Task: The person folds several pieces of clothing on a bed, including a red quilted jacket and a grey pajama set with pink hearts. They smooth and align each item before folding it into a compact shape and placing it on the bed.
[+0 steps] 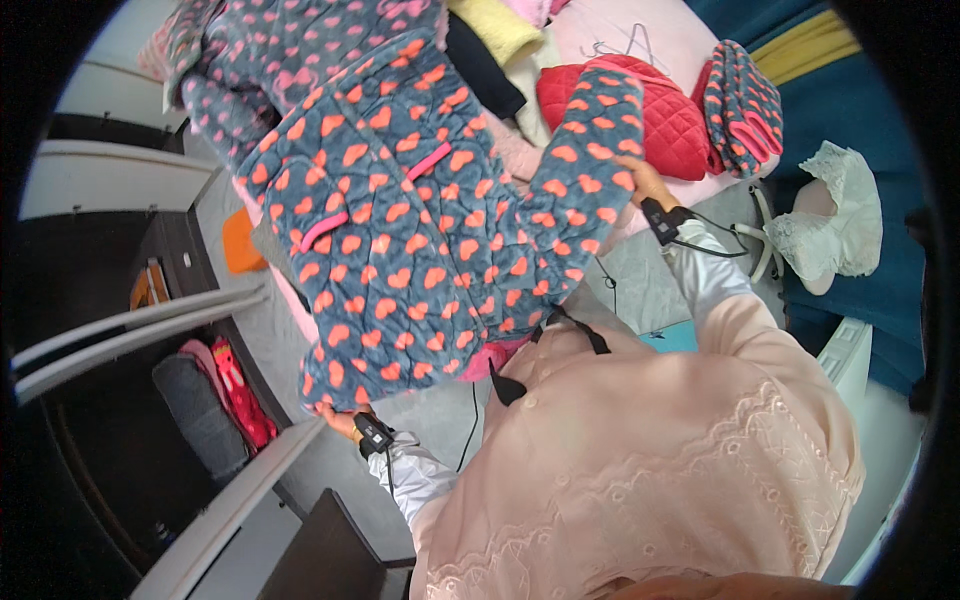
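Note:
A blue-grey plush quilted jacket [405,247] with coral hearts and pink pocket trim is spread out before me, its hem away from me. My left hand [341,421] grips one sleeve near its end, at the lower left. At the other side, my right hand [646,184] holds the edge of the second sleeve, which reaches up to the right. Part of the jacket rests on the bed, while its collar end, showing some pink, hangs near my body. The fingertips of both hands are partly hidden by the cloth.
Behind the jacket lies a grey plush garment with pink spots [315,45]. A red quilted garment [637,112] and a folded heart-patterned garment [742,112] lie on the pink bed [675,30]. An open wardrobe [112,420] stands left; a white lace-covered stand [832,217] is right.

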Motion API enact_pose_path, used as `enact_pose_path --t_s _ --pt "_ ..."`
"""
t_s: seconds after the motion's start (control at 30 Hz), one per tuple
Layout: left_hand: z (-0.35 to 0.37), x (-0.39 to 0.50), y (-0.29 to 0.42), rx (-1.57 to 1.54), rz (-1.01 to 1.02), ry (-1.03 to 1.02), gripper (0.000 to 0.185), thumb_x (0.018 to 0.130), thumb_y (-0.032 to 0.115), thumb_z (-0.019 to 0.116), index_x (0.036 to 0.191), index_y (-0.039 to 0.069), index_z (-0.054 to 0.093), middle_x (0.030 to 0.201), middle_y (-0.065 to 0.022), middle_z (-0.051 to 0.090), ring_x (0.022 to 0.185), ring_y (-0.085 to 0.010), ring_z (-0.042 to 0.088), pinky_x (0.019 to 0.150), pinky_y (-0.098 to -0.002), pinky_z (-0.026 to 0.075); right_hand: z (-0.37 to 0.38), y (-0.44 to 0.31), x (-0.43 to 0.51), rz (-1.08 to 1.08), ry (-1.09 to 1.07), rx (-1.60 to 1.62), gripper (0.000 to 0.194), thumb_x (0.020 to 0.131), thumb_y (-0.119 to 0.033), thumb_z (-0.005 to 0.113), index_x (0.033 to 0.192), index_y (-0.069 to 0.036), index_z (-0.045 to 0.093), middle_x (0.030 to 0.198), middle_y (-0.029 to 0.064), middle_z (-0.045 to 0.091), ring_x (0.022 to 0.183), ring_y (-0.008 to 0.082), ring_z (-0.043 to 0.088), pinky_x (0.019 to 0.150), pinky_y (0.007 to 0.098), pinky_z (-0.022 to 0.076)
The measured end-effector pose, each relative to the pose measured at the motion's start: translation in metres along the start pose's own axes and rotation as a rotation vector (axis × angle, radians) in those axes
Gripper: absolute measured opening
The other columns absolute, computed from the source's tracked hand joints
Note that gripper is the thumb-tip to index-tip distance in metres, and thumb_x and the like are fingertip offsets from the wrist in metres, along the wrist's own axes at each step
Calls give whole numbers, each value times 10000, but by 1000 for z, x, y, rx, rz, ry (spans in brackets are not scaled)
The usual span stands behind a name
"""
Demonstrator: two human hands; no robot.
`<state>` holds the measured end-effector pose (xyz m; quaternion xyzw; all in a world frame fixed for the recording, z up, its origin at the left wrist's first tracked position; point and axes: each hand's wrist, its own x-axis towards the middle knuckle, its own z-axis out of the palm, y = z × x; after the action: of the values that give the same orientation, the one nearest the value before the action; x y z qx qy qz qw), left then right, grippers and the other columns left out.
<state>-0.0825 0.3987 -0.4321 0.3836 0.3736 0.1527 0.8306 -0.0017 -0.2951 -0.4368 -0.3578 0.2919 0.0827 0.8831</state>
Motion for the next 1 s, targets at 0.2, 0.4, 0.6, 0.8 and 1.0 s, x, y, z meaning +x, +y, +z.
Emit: enact_pose_path --t_s 0.2,0.4,0.6,0.8,1.0 --pt "5 -42 29 -103 140 155 584 783 260 555 1326 92 423 1330 -83 464 1195 -280 448 1025 -446 330 -32 7 -25 -265 364 -63 285 792 -68 594 1048 57 576 1014 145 634 920 274 625 830 383 506" --pt "15 -48 48 304 -158 -134 649 829 541 508 1326 134 415 1351 -45 443 1203 -278 446 1020 -480 342 3 5 -49 -143 317 95 399 845 -127 586 1208 7 487 1186 149 566 1064 293 568 944 419 459" --pt "-9 -9 53 151 -33 38 484 757 245 578 1190 36 525 1165 -66 581 1064 -267 549 962 -430 409 2 0 -48 -147 344 38 404 837 -112 593 1212 0 493 1189 122 572 1054 273 571 932 395 457" --pt "-4 -34 76 37 46 -195 472 869 438 494 1208 110 513 1281 -132 494 1179 -296 467 857 -447 484 0 9 -52 -549 449 -332 382 803 -73 614 1163 23 526 1091 95 607 999 220 571 882 320 442" --pt "-1 -39 99 153 2 -2 409 832 286 504 1130 10 551 1104 -103 611 997 -275 594 892 -393 468 56 8 -69 -646 511 -738 340 825 -147 632 1115 17 564 1058 110 621 968 243 567 869 321 412"
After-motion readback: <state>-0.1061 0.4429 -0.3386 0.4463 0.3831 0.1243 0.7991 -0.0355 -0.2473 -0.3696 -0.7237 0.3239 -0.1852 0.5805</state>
